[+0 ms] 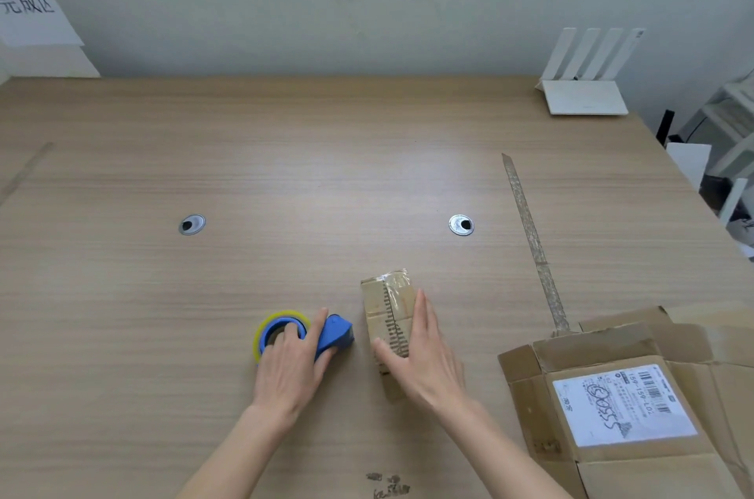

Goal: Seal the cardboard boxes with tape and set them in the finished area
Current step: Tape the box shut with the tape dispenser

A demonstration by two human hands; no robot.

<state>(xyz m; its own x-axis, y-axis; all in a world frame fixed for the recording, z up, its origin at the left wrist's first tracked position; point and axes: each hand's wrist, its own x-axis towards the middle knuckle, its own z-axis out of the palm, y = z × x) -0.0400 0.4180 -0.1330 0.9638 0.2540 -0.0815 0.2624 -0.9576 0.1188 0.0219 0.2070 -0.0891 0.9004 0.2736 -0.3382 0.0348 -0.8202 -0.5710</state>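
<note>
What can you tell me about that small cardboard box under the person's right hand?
The small cardboard box is brown, worn and creased, longer than wide, lying flat on the wooden table with its long side running away from the person. Clear tape wrinkles over its far end, and a dark jagged strip runs along its top seam. The right hand rests on its top and right side, fingers straight and thumb spread. The blue tape dispenser lies just left of it, not touching.

Left hand [291,366] grips tape dispenser [304,335]; right hand [424,351] rests on box [385,319].
</note>
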